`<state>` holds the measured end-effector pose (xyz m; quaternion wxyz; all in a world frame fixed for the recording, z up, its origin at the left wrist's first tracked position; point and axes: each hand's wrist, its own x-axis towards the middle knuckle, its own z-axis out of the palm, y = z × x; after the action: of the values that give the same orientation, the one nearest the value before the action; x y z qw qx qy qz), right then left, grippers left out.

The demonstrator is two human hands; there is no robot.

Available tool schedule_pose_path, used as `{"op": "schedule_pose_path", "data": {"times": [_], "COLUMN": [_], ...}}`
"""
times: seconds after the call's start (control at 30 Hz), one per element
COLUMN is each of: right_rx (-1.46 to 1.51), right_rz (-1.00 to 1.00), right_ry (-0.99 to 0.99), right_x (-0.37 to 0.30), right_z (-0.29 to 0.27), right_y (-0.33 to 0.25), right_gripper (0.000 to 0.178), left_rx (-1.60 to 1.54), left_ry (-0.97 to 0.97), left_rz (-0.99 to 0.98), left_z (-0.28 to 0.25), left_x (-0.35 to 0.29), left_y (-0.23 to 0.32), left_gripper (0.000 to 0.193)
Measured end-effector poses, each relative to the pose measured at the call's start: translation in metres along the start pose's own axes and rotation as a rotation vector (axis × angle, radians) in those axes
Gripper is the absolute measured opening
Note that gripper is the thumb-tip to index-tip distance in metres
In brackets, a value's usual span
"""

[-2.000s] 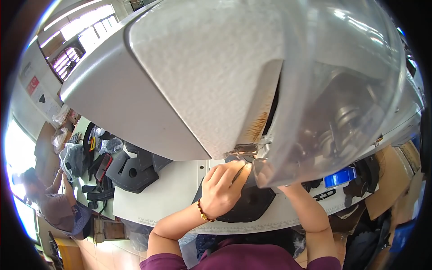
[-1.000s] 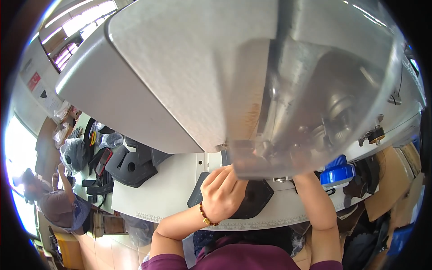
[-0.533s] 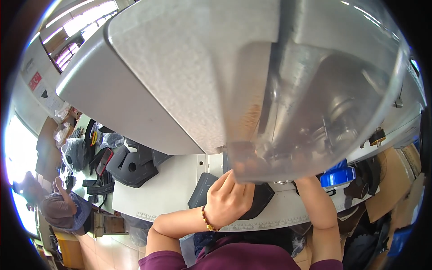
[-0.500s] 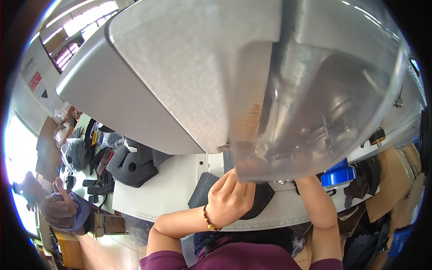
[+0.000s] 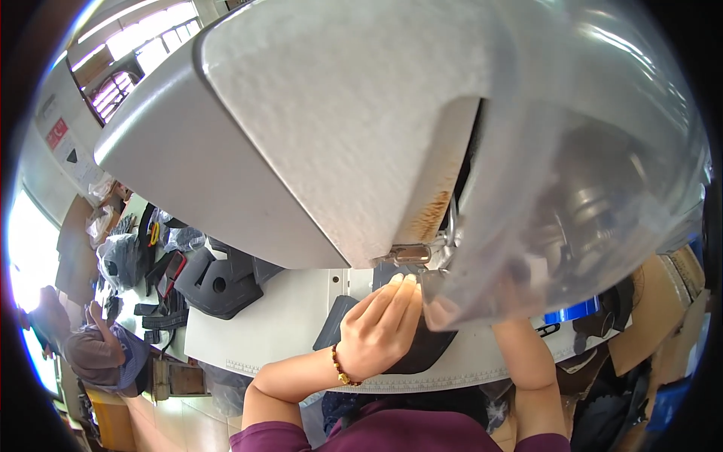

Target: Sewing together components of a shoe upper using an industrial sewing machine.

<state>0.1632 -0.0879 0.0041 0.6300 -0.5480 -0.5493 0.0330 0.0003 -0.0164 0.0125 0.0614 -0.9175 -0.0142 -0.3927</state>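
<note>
A large grey sewing machine point(image 5: 301, 135) fills the upper middle, and its clear plastic shield point(image 5: 602, 226) blurs what lies behind it. My left hand point(image 5: 380, 328), with a beaded bracelet at the wrist, is closed, its fingers pressed together at a dark grey stitched piece point(image 5: 418, 354) just below the machine's needle area. The thumb is out of sight. My right forearm point(image 5: 525, 354) reaches up behind the shield; my right hand point(image 5: 510, 290) shows only hazily there, so its fingers cannot be read. The dark piece lies on the white machine table, partly under my left hand.
Dark shaped pads point(image 5: 218, 282) lie left on the white table point(image 5: 248, 331). Farther left are straps, plastic bags and a red-edged phone point(image 5: 175, 264). A blue round object point(image 5: 572, 310) sits right, near cardboard point(image 5: 648, 324). Another person point(image 5: 98, 350) sits at far left.
The machine and shield sit differently in the picture, and the shield covers more of the blue object. My left hand shows slightly farther left and lower, with its fingertips clear of the shield.
</note>
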Motion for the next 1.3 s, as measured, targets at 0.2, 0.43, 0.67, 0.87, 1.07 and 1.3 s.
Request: {"op": "schedule_pose_path", "data": {"times": [0.2, 0.43, 0.67, 0.87, 1.07, 1.3], "right_rx": [0.032, -0.295, -0.621, -0.404, -0.733, -0.488], "right_rz": [0.141, 0.119, 0.049, 0.152, -0.019, 0.213], "right_ry": [0.140, -0.012, 0.044, 0.275, 0.309, 0.080], "right_x": [-0.005, -0.047, -0.046, -0.048, -0.046, -0.040], "right_z": [0.010, 0.009, 0.025, 0.046, 0.051, 0.009], "right_y": [-0.008, 0.023, 0.018, 0.007, -0.006, -0.062], "right_gripper": [0.023, 0.015, 0.010, 0.007, 0.010, 0.010], "left_rx": [-0.057, -0.138, -0.211, -0.272, -0.315, -0.167], "left_ry": [0.000, 0.032, 0.019, 0.019, 0.003, -0.032], "left_rz": [0.004, 0.034, -0.043, -0.052, -0.086, -0.135], "left_z": [-0.001, 0.003, 0.002, 0.002, 0.007, 0.000], "left_x": [-0.002, -0.002, -0.001, -0.002, -0.008, -0.014], "left_y": [-0.011, -0.020, -0.025, -0.037, -0.042, -0.025], "left_gripper": [0.028, 0.027, 0.026, 0.031, 0.034, 0.034]}}
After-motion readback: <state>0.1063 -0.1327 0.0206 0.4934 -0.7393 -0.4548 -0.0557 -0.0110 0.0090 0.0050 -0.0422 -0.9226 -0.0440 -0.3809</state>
